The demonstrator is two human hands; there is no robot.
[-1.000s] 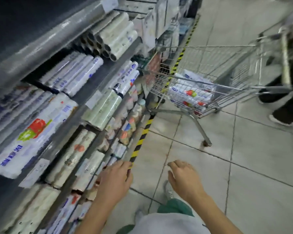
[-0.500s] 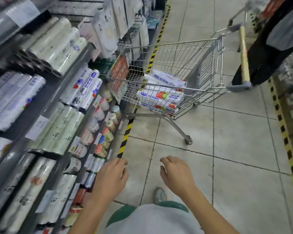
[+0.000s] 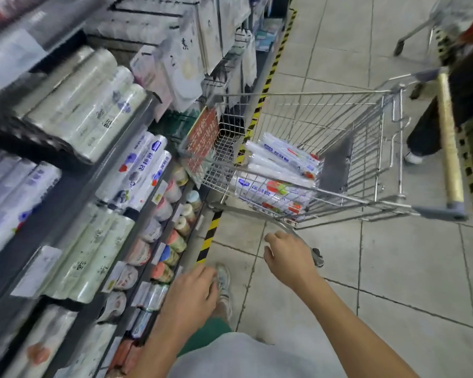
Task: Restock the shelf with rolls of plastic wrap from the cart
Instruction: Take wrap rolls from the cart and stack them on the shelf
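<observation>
A wire shopping cart (image 3: 366, 126) stands in the aisle ahead of me, holding several white rolls of plastic wrap (image 3: 279, 170) with blue and red labels. On my left runs the grey shelf (image 3: 66, 192), stocked with similar rolls (image 3: 139, 173). My right hand (image 3: 287, 255) is stretched forward below the cart's near lower frame, fingers loosely curled and holding nothing. My left hand (image 3: 194, 298) hangs lower near the shelf's foot, relaxed and empty.
A yellow-black hazard strip (image 3: 208, 238) marks the floor along the shelf base. Another person (image 3: 432, 132) in dark trousers stands behind the cart handle (image 3: 448, 137). A second cart (image 3: 421, 25) sits at the far right. Small jars (image 3: 172, 244) fill the lower shelf.
My view has swung from the shelf toward the cart, which now looks closer. My right hand has reached forward toward the cart's frame. Both hands stay empty.
</observation>
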